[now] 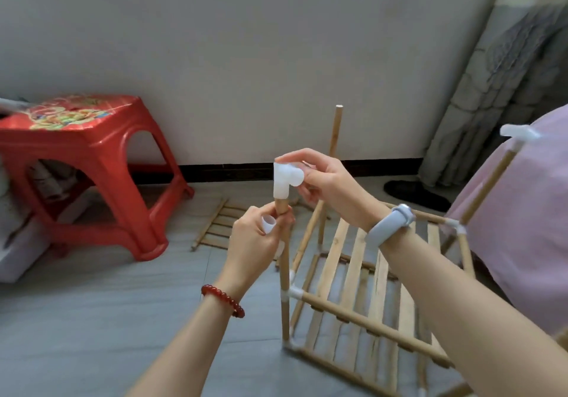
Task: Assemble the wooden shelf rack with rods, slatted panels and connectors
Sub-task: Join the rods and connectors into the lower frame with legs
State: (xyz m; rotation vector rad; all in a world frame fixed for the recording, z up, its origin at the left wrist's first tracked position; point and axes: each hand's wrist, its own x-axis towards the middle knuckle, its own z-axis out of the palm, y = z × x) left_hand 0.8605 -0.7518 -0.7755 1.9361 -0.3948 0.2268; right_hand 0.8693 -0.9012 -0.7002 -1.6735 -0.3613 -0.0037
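A partly built wooden rack [362,313] stands on the floor with two slatted levels joined by white connectors. My right hand [325,181] pinches a white corner connector [284,179] sitting on the top of the near-left upright rod [284,261]. My left hand [256,239] grips that rod just below the connector and also holds a second white connector [268,223] in its fingers. A bare rod [335,130] rises at the back. The right upright [488,187] carries a white connector [519,133] on top.
A loose slatted panel [215,227] lies on the grey floor behind the rack. A red plastic stool [92,166] stands at the left, with white things beside it. A pink bed cover [528,227] is at the right, a curtain and a dark slipper [415,195] behind.
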